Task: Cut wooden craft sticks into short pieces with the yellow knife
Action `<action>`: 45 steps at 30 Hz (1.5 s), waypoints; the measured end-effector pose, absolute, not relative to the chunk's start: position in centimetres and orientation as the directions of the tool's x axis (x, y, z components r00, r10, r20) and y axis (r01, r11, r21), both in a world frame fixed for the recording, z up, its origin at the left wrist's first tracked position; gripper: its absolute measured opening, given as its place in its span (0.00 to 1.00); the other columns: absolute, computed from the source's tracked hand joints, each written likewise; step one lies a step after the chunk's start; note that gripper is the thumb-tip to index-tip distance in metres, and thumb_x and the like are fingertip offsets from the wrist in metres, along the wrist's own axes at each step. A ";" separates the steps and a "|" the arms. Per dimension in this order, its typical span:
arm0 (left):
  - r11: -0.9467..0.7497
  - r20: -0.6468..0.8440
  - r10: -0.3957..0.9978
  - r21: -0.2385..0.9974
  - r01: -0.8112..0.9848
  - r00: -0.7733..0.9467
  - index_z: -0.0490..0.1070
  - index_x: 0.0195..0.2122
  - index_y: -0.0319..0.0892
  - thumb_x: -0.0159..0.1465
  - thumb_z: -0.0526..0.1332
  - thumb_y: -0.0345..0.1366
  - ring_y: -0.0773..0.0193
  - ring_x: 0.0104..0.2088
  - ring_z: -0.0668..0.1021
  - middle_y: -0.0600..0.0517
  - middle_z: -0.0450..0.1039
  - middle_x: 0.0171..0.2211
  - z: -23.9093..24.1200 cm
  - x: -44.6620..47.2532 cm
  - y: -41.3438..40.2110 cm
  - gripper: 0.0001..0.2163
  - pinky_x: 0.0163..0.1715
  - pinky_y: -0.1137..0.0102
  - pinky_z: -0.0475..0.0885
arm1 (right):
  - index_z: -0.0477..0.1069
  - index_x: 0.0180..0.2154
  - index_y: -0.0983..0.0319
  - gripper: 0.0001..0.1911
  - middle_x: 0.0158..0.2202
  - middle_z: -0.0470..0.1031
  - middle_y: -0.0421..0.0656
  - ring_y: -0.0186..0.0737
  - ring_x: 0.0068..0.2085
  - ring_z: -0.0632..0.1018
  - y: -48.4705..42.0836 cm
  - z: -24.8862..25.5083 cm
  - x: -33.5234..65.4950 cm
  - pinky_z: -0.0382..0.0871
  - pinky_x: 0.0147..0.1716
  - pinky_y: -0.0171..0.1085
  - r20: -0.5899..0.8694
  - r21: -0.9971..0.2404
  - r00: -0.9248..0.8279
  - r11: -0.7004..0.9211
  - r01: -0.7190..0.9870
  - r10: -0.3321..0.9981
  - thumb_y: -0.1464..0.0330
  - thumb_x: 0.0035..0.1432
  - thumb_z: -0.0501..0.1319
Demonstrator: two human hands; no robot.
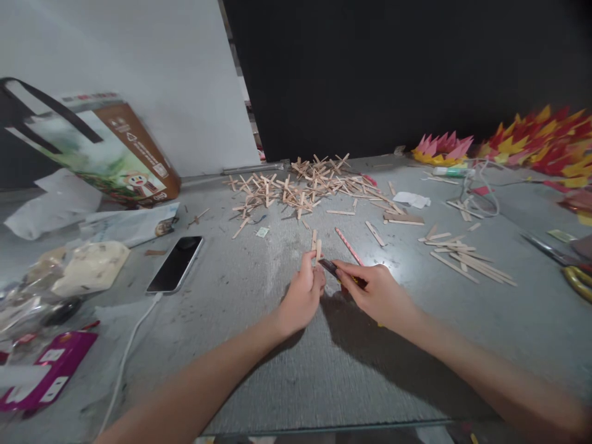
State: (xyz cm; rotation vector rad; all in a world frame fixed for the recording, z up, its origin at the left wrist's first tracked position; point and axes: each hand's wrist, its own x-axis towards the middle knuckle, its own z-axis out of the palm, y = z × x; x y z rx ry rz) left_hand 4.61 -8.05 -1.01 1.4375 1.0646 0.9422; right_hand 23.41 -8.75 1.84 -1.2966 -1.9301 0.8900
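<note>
My left hand (300, 297), fingers closed, pinches a wooden craft stick (319, 248) upright over the middle of the table. Another stick (314, 237) shows just behind it; whether that one is also held, I cannot tell. Close on the right, my right hand (387, 297) grips a slim dark tool (328, 267), its tip pointing at the left fingers and almost touching them. The tool's kind is unclear. Something yellow shows partly beneath the right hand. A pink patterned stick (348, 245) lies just beyond the right fingers.
Crossed craft sticks (296, 191) are heaped at the back. Loose sticks (472, 258) and scissors (573, 277) lie right, below red and yellow paper spikes (541, 145). Leftward are a phone (176, 264) on a cable, a bag (115, 154) and a purple package (55, 367).
</note>
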 end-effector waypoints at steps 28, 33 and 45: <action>0.068 -0.040 0.941 0.995 -0.071 0.336 0.56 0.54 0.45 0.76 0.52 0.46 0.71 0.22 0.54 0.62 0.53 0.27 -0.6 4.8 -7.9 0.13 0.22 0.75 0.52 | 0.79 0.58 0.58 0.23 0.25 0.75 0.38 0.30 0.16 0.70 -8.8 1.6 23.1 0.63 0.15 0.30 -0.043 -0.961 -0.254 0.030 0.276 0.966 0.55 0.70 0.58; 0.050 -0.028 0.955 0.996 -0.067 0.294 0.56 0.54 0.45 0.76 0.51 0.44 0.71 0.22 0.56 0.62 0.54 0.27 -0.6 4.9 -8.0 0.11 0.23 0.75 0.53 | 0.78 0.59 0.58 0.23 0.26 0.76 0.39 0.30 0.16 0.71 -8.8 1.5 23.1 0.64 0.15 0.30 -0.040 -0.955 -0.254 0.038 0.293 0.966 0.55 0.71 0.57; 0.009 -0.011 0.966 1.000 0.008 0.258 0.54 0.55 0.46 0.76 0.51 0.45 0.70 0.24 0.60 0.61 0.55 0.27 -1.2 4.8 -7.9 0.12 0.25 0.75 0.57 | 0.78 0.59 0.58 0.24 0.26 0.75 0.38 0.29 0.17 0.71 -9.1 1.7 22.9 0.63 0.15 0.30 -0.042 -0.960 -0.255 0.031 0.278 0.966 0.54 0.71 0.57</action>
